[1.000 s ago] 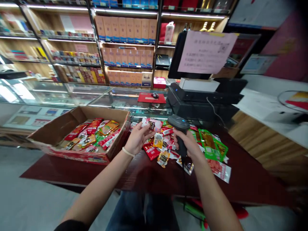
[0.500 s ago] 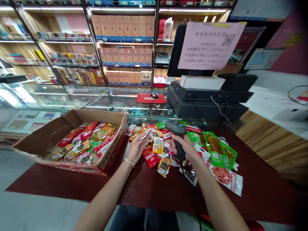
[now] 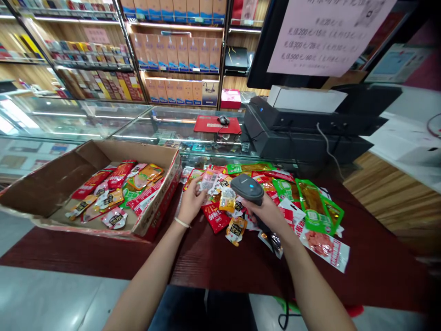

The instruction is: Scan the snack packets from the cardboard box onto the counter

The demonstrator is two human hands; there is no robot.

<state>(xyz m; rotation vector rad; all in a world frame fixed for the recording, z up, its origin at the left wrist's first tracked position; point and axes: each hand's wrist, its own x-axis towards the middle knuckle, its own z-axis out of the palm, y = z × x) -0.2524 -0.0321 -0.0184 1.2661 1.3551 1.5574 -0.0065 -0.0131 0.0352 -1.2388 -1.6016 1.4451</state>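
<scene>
My left hand point(image 3: 191, 201) pinches a small pinkish snack packet point(image 3: 208, 179), its barcode side turned up, over the left part of the pile. In my right hand point(image 3: 263, 209) is a dark barcode scanner point(image 3: 247, 187); its head points left toward the packet and its cord hangs down past the table edge. Beneath both hands lies a heap of snack packets, among them a red packet point(image 3: 216, 219), an orange packet point(image 3: 236, 230) and a green pouch point(image 3: 312, 207). Part of the heap is hidden by the scanner and my right hand.
A cardboard box point(image 3: 165, 193) with several snack packets stands left on the dark red table point(image 3: 200, 266). Behind are a glass counter, a red mouse pad point(image 3: 206, 124) with a mouse point(image 3: 223, 120), and a monitor point(image 3: 258, 59) above black equipment point(image 3: 275, 138). A white-and-red packet point(image 3: 327, 250) lies right.
The packet in my left hand has turned so its barcode shows. The scanner's head has swung to face left and down over the pile. The view has tilted downward.
</scene>
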